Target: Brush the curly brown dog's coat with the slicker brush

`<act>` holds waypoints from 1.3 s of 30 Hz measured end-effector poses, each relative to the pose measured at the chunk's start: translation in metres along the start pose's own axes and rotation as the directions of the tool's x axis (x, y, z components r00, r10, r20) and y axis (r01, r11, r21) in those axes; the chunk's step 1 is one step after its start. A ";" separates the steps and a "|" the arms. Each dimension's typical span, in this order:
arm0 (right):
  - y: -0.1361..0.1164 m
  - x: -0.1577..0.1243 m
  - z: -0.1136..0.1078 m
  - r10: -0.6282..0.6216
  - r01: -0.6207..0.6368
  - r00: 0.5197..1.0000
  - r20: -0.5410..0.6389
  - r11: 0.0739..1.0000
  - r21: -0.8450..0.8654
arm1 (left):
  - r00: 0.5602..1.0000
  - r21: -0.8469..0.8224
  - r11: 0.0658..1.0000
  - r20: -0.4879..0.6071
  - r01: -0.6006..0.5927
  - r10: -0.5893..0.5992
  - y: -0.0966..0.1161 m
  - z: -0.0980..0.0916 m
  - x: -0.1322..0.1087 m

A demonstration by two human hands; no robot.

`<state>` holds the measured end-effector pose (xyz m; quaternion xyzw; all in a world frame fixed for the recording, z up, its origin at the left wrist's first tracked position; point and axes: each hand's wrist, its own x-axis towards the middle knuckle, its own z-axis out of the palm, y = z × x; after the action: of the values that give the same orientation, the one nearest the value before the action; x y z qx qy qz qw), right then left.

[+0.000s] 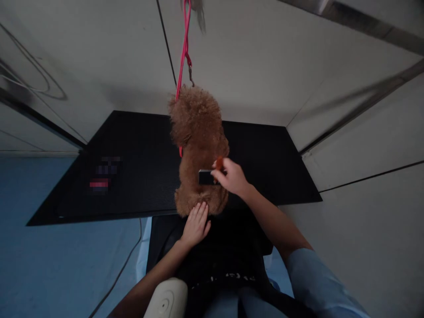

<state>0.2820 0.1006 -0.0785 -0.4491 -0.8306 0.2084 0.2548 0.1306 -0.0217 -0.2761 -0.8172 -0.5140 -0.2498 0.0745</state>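
Note:
A small brown curly-haired dog [198,132] stands on a black table [132,176], facing away from me. A pink leash [183,48] runs up from its neck. My right hand [232,176] is closed around a brush [207,177] with a dark head and an orange handle, held against the dog's back. My left hand [196,224] rests with its fingers stretched out on the dog's rump at the table's near edge.
White wall panels rise behind and to the right of the table. Blue floor lies to the left, with a thin cable [122,265] across it. A white rounded device [167,299] sits low near my lap. A blurred patch [104,174] lies on the table's left part.

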 end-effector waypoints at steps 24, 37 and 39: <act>0.053 -0.006 0.006 0.102 -0.095 0.995 0.016 0.833 0.545 | 0.730 -0.552 0.722 -0.269 0.418 -0.628 -0.095 -0.054 0.177; 0.025 0.039 -0.013 -0.022 0.075 0.982 -0.188 0.958 0.277 | 0.660 -0.826 0.419 -0.078 0.377 -0.747 -0.122 -0.055 0.186; 0.022 0.038 -0.011 -0.220 0.214 0.975 0.008 0.954 0.210 | 0.653 -0.825 0.412 -0.070 0.387 -0.754 -0.124 -0.057 0.186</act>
<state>0.2850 0.1451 -0.0733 -0.3229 -0.8524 0.2718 0.3087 0.0674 0.1634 -0.1528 -0.4561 -0.5847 -0.6225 -0.2503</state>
